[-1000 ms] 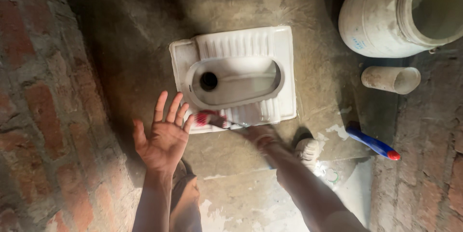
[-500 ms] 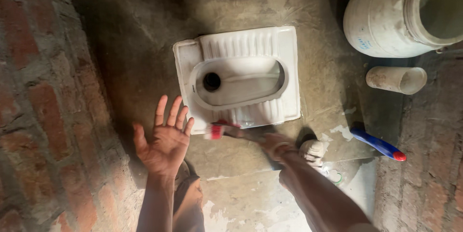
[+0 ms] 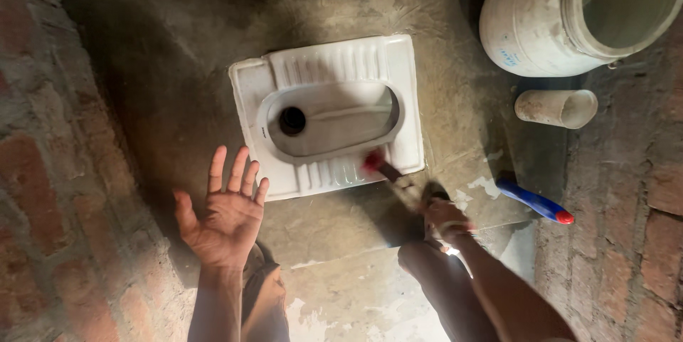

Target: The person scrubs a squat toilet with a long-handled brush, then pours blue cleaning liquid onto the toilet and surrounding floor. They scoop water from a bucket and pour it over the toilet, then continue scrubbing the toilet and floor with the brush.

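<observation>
A white squat toilet pan (image 3: 398, 86) is set into the concrete floor in the middle of the head view. My right hand (image 3: 445, 215) grips the handle of a red-headed brush (image 3: 375, 162), whose blurred head rests on the pan's near right footrest. My left hand (image 3: 224, 215) is raised palm up with fingers spread, holding nothing, just in front of the pan's near left corner. My knees show below both hands.
A brick wall (image 3: 50, 193) runs down the left. A large white plastic drum (image 3: 548, 18) stands at the top right, with a small white cup (image 3: 555, 107) lying beside it. A blue bottle with a red cap (image 3: 535, 201) lies on the floor at right.
My right hand has swept the brush from the pan's near left edge toward its near right corner. The left hand stays raised and open.
</observation>
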